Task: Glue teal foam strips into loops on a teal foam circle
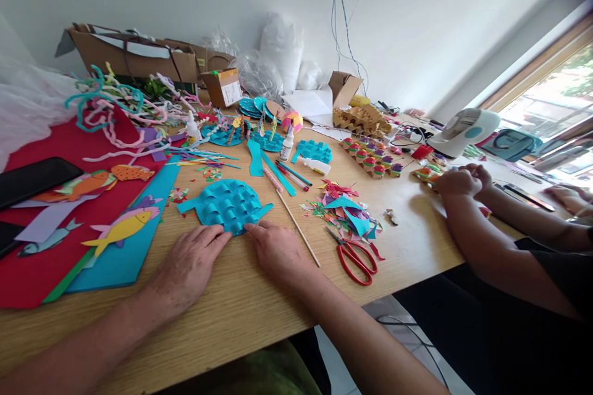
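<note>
Left hand (pixel 192 262) & right hand (pixel 278 250) lie flat, palms down, fingers spread loosely, gripping nothing; fingertips touch the near edge of the teal woven paper fish (pixel 228 205), which lies flat on the table (pixel 241 308) just beyond them.

Nearby: thin wooden stick (pixel 297 227) runs diagonally just right of the right hand; red scissors (pixel 354 257) further right, next to a heap of paper scraps (pixel 345 205). Left of the fish: teal sheet (pixel 127 247) over red sheet (pixel 32 271), w/ 2 orange cutout fish & 1 yellow one (pixel 124 228). Black phone (pixel 34 178) on the red.

Behind: 2 glue bottles (pixel 287 145), pipe cleaners (pixel 115 102), cardboard boxes, white fan (pixel 463 129). Another person's hands (pixel 458 180) work at the right side.

Light wood tabletop, white wall, window at right.
</note>
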`<state>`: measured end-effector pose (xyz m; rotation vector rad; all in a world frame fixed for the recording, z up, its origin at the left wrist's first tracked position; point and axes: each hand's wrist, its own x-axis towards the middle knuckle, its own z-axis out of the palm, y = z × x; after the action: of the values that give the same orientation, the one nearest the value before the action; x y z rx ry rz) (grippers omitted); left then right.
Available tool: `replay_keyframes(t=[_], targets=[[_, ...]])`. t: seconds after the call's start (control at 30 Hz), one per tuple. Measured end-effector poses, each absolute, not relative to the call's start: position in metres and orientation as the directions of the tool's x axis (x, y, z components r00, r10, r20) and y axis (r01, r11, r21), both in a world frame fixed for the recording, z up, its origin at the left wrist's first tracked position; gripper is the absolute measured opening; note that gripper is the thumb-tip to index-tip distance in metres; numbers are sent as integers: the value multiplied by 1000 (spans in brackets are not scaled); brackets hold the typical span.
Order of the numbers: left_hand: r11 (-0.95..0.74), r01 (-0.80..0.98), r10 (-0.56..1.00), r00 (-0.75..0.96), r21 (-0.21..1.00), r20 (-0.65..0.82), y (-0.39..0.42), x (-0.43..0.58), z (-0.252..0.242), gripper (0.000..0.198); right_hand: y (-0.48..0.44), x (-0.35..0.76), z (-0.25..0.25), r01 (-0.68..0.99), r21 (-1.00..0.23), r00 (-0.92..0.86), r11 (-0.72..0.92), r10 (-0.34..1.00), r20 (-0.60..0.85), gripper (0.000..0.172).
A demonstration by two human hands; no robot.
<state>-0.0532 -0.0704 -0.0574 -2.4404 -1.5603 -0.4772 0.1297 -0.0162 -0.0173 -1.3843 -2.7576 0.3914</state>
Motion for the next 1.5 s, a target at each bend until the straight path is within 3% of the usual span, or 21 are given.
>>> replay_keyframes(t=[0.17, 0.37, 0.5, 0.73, 1.1, 1.5], targets=[[-427, 904, 834, 384, 22, 397, -70, -54, -59, 52, -15, 131, -18, 782, -267, -598, 563, 799, -64, 41], [-433, 895, 852, 369, 104, 372, -72, -54, -55, 52, -20, 136, -18, 709, -412, -609, 572, 791, 50, 37], [-425, 888, 867, 344, 174, 360, -72, -57, -52, 53, -24, 132, -20, 662, -443, -658, 605, 752, 44, 37], [-403, 871, 892, 305, 282, 332, -72, -61, -44, 49, -26, 123, -18, 695, -367, -676, 618, 736, -41, 42], [-417, 872, 879, 314, 258, 357, -72, -64, -47, 52, -29, 113, -16, 749, -176, -660, 638, 743, -112, 40], [-436, 867, 865, 329, 242, 380, -72, -64, -47, 50, -26, 115, -20, 722, -193, -684, 664, 727, -61, 39]])
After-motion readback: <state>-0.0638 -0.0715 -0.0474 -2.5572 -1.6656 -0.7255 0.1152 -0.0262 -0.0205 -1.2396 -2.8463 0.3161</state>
